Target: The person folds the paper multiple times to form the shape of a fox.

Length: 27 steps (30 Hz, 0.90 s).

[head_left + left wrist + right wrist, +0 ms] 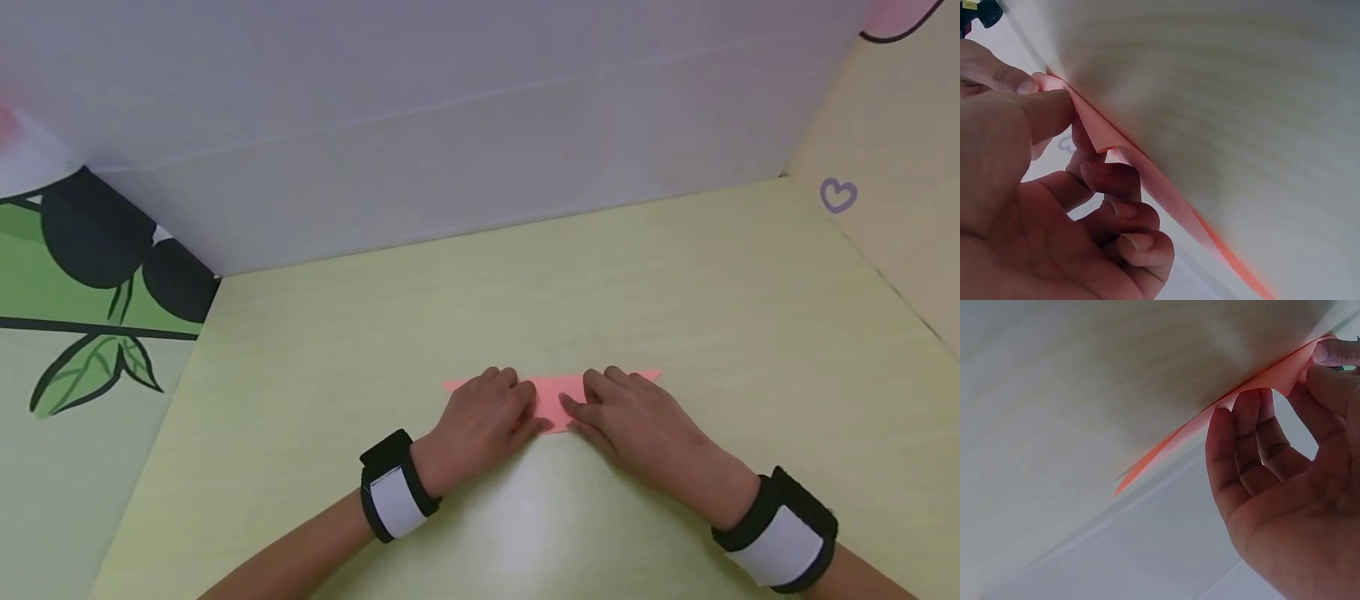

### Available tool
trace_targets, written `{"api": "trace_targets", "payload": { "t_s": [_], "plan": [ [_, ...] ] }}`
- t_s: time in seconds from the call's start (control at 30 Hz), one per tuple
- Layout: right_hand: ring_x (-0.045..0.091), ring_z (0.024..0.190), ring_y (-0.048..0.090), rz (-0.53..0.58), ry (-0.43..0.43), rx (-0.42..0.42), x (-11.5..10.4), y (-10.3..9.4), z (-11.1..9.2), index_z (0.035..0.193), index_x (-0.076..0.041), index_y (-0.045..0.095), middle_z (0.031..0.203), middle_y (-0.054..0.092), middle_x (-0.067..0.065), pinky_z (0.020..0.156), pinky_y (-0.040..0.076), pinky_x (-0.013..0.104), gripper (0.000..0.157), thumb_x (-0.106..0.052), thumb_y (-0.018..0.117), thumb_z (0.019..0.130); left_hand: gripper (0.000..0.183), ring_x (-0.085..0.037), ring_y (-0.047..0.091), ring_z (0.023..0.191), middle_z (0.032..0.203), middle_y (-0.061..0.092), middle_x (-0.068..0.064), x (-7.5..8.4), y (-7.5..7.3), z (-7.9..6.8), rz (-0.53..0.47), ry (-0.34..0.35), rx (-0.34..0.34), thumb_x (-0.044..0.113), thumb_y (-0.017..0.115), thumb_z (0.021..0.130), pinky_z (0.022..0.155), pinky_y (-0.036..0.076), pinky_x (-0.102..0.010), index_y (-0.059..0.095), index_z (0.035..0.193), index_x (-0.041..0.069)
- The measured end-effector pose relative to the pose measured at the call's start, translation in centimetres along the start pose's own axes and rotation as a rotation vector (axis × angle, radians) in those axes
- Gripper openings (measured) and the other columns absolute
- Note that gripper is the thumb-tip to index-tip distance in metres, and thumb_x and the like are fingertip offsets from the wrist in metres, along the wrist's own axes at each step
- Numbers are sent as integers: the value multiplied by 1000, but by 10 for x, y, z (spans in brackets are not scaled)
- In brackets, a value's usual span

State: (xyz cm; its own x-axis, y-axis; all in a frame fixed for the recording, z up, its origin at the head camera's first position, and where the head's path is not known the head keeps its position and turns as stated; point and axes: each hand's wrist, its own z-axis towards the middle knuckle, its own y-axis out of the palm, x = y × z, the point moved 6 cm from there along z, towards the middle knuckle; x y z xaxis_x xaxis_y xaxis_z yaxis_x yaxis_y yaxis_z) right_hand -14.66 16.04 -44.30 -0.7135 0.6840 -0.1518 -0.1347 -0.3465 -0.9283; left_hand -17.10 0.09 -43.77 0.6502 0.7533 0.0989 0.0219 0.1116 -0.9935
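Observation:
A folded sheet of pink paper (552, 396) lies on the pale tabletop, its two pointed ends showing to the left and right beyond the hands. My left hand (483, 421) pinches the near edge of the paper, and in the left wrist view thumb and forefinger meet on a raised flap (1100, 128), the other fingers curled beneath. From the right, my right hand (637, 421) also pinches the near edge close to the left thumb. The right wrist view shows its fingers behind the lifted paper (1291, 372). Parts of the paper are hidden under both hands.
A whitish panel (480, 158) stands along the far side of the table (420, 308). To the right is a cream wall with a purple heart (838, 195). On the left, a panel carries painted leaves (82, 379). Both wrists wear black and white bands.

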Motion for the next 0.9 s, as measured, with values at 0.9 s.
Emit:
{"api": "trace_targets", "payload": {
  "t_s": [0.9],
  "plan": [
    [16, 77, 43, 39, 9, -34, 3, 1, -1, 118, -14, 79, 87, 48, -2, 67, 39, 27, 26, -23, 76, 94, 25, -15, 47, 86, 103, 55, 2, 15, -7, -31, 204, 338, 10, 21, 66, 98, 72, 42, -26, 77, 120, 25]
  ]
}}
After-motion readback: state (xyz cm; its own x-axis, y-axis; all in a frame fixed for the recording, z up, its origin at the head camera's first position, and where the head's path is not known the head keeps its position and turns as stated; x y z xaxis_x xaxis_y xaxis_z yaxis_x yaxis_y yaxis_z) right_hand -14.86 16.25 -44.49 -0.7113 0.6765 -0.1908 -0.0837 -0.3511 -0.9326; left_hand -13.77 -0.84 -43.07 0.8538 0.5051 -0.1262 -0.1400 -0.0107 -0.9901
